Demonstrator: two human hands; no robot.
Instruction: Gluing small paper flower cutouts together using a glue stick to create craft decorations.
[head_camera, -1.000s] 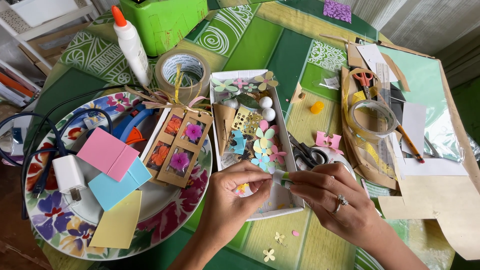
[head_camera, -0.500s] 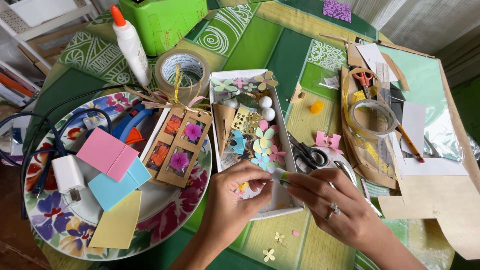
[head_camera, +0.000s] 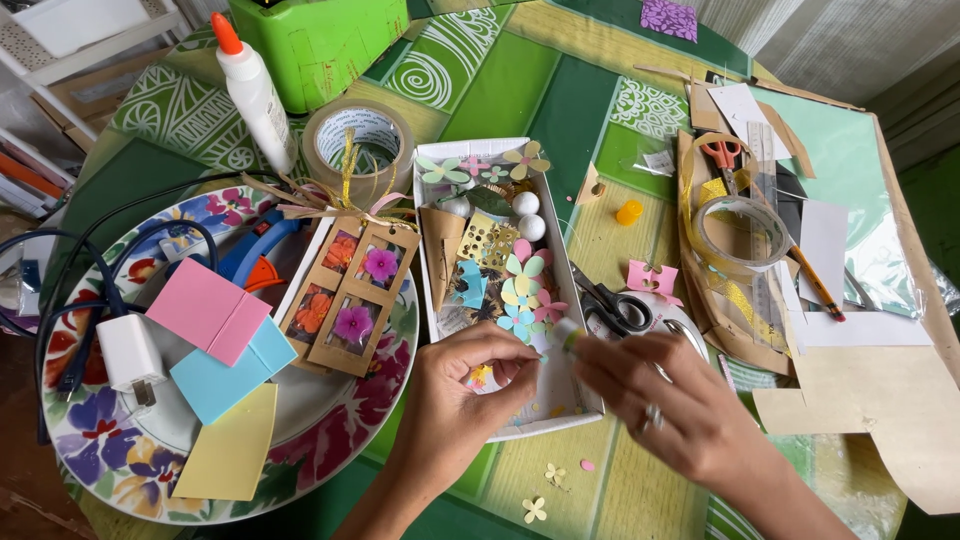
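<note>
White box — paper flowers, white balls | hands pinching small piece inside

Both forearms are bare, with no sleeves showing. The left hand wears nothing. The right hand has a ring on one finger.

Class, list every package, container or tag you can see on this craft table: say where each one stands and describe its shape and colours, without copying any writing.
Glue bottle: upper left, tilted, white with orange cap.
Green box: top edge, blocky, bright green.
White tray box: centre, long rectangle, holding paper flowers; both hands work over its near end.
Brown tags: on the floral plate, rectangular kraft card with orange and pink flowers, tied with raffia.
</note>
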